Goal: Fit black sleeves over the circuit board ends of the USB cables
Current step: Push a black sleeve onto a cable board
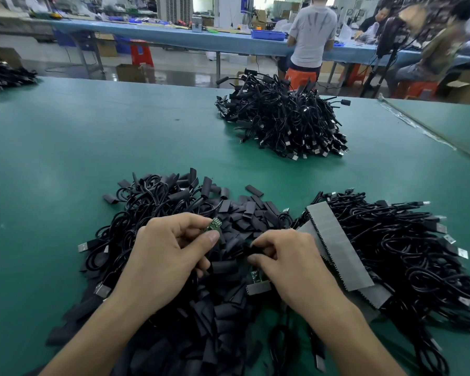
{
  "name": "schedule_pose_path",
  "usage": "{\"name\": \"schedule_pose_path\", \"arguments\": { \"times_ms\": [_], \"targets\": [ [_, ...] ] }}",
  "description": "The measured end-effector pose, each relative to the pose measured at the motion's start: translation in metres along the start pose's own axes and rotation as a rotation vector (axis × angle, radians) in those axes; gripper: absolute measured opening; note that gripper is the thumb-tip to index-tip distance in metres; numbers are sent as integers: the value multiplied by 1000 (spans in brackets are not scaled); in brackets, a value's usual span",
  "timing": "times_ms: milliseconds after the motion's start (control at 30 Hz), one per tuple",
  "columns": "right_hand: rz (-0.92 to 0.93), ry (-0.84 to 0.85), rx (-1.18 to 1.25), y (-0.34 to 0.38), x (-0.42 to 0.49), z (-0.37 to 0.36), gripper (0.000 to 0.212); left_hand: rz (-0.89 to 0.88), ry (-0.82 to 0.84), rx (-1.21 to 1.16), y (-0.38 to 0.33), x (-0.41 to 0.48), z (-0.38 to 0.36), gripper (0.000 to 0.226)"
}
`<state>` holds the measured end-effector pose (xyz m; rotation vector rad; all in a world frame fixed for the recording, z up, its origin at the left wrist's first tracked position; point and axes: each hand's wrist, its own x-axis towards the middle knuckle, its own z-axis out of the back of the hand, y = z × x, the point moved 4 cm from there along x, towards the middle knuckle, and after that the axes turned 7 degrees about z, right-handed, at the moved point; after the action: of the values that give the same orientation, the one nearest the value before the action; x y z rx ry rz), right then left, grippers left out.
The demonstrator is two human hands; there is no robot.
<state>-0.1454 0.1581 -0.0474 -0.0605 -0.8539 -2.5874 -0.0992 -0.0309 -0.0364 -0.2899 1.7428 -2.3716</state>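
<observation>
My left hand (168,248) pinches a small green circuit board (214,225) between thumb and forefinger; the board's tip sticks out above the thumb. My right hand (285,259) pinches a black sleeve (248,246) just right of the board, a short gap apart. Both hands hover over a heap of loose black sleeves (215,308) mixed with black USB cables (147,202). Another green board end (255,276) lies under my right hand.
A pile of USB cables (407,253) with grey strips (337,242) lies at the right on the green table (65,158). A larger cable pile (282,120) sits farther back. People work at a blue bench (174,36) behind.
</observation>
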Motion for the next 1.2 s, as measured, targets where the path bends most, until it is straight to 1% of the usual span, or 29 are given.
{"name": "schedule_pose_path", "arguments": {
  "times_ms": [67, 100, 233, 333, 533, 633, 733, 867, 967, 1067, 1133, 1200],
  "targets": [
    [6, 11, 2, 1, 0, -1, 11, 6, 4, -6, 0, 0, 0, 14],
    [5, 11, -4, 1, -1, -2, 13, 7, 6, -9, 0, 0, 0, 14],
    [-10, -14, -27, 2, -2, -1, 35, 17, 17, -23, 0, 0, -1, 11],
    [-19, -16, -1, 4, -1, -1, 38, 24, 25, -36, 1, 0, -1, 10],
    [0, 11, 94, 4, 0, 0, 28, 36, 28, -56, 2, 1, 0, 10],
    [30, 8, 75, 5, 0, 0, 10, 39, 25, -61, 2, 1, -1, 9],
    [19, 42, 11, 5, -2, 2, 19, 43, 24, -66, 2, 1, 0, 9],
    [33, 36, 7, 6, -3, 4, 23, 39, 16, -65, 2, 1, 0, 11],
    [100, 8, 89, 13, -1, 8, 26, 34, 8, -70, 3, 2, 1, 12],
    [170, 40, 294, 25, -3, 10, 22, 36, 27, -93, 3, 3, 1, 12],
    [200, 62, 386, 30, -4, 9, 18, 39, 63, -144, 2, 3, 0, 13],
    [230, 56, 412, 32, -4, 10, 13, 44, 100, -195, -1, 2, -2, 22]
  ]
}}
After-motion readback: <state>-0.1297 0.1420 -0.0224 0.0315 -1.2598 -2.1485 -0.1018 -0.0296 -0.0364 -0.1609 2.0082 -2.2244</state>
